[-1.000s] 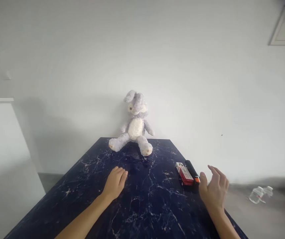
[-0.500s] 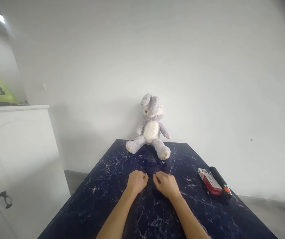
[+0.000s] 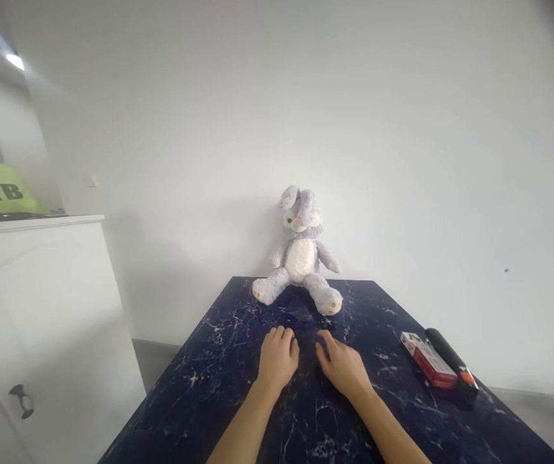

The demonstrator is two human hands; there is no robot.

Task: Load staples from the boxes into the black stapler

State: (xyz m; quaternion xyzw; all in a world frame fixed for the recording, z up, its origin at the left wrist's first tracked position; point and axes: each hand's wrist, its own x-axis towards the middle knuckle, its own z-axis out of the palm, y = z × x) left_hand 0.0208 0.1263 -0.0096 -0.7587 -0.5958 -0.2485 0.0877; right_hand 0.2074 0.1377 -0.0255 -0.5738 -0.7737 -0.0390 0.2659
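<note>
My left hand (image 3: 278,357) rests palm down on the dark blue marbled table (image 3: 209,393), its fingers loosely stretched forward and holding nothing that shows. Beside it, a short gap away, my right hand (image 3: 343,364) lies the same way, thumb and forefinger apart. Just beyond both hands sits a grey plush rabbit (image 3: 300,258) with a cream belly, upright against the wall, legs spread toward me. One ear flops over its face. Neither hand touches it.
On the table's right side lie a red and white box (image 3: 429,361) and a black cylinder (image 3: 451,361) with an orange patch. A white cabinet (image 3: 44,290) stands at the left, with a green-yellow bag (image 3: 0,187) on top. The wall (image 3: 402,161) closes off the table's far edge.
Both hands have loosened from fists into flatter hands with the fingers reaching forward. The whole view has shifted slightly, so everything appears a little further right. The rabbit keeps its pose.
</note>
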